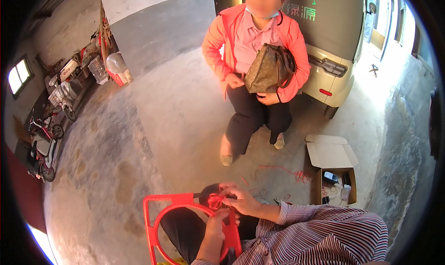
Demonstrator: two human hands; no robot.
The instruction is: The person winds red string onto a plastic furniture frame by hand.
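A red plastic frame (169,199), squarish with a large ring inside it, rests tilted over my dark-trousered legs. My left hand (214,229) is closed round the frame's right side, thumb up near the ring. My right hand (242,201) reaches in from the right, its fingers pinched on a looped red cord (215,200) at the frame's upper right corner. How the cord runs under my fingers is hidden. The striped sleeve (320,232) of my right arm covers the lower right.
A person (259,38) in a coral jacket sits opposite, holding a brown handbag (266,70). An open cardboard box (353,184) with a phone and cables stands right, near red cord scraps (300,176) on the floor. Behind are a pale vehicle (333,56) and, far left, parked bikes (46,156).
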